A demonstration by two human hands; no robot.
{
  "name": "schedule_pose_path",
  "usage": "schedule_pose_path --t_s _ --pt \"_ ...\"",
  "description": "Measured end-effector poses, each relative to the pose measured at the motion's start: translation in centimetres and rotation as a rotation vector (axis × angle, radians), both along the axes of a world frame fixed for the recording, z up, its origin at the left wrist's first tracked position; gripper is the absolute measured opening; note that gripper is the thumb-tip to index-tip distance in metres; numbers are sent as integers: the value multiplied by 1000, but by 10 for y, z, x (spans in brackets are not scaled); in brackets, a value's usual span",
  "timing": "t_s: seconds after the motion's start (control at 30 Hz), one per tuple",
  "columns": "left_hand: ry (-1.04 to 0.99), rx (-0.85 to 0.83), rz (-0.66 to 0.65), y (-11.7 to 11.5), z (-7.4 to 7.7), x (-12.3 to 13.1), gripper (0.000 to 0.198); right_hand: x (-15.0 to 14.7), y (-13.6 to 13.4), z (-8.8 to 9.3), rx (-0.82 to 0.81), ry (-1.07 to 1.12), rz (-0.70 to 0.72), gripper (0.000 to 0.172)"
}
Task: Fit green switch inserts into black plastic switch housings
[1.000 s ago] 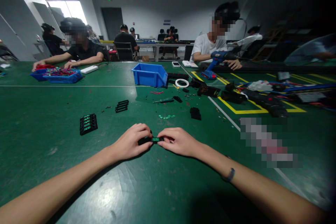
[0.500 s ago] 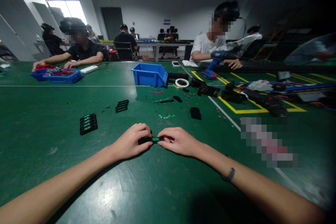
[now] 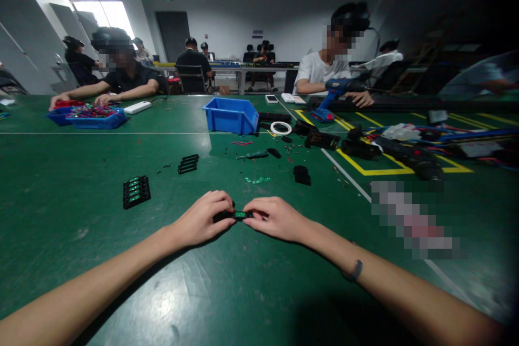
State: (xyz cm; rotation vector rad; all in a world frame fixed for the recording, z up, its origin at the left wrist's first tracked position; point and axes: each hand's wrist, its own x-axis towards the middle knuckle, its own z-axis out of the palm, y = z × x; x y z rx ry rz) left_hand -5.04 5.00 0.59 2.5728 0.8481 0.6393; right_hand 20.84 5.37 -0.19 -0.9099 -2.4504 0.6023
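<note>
Between my two hands, just above or on the green table, is a small black plastic frame with a green circuit board (image 3: pixel 240 215) in it. My left hand (image 3: pixel 208 216) pinches its left end, and my right hand (image 3: pixel 278 217) grips the right end. The fingertips hide both ends of the frame. To the left lies a row of black frames with green boards (image 3: pixel 137 191) set side by side. Several bare black frames (image 3: pixel 188 164) lie beyond my left hand. Loose green boards (image 3: pixel 257 179) are scattered ahead of my hands.
A blue bin (image 3: pixel 231 116) stands farther back, with a screwdriver (image 3: pixel 253 155) and a white ring (image 3: pixel 281 128) near it. Black parts (image 3: pixel 302 174) lie right of centre. A blue cordless drill (image 3: pixel 330 100) stands before a co-worker. Another person reaches into blue trays of wires (image 3: pixel 97 119).
</note>
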Motion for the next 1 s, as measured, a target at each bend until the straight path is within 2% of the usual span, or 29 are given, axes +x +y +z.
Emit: schedule_pose_path --t_s 1.0 --pt "8 13 17 -1 -1 0 21 -1 -1 1 16 -19 -17 21"
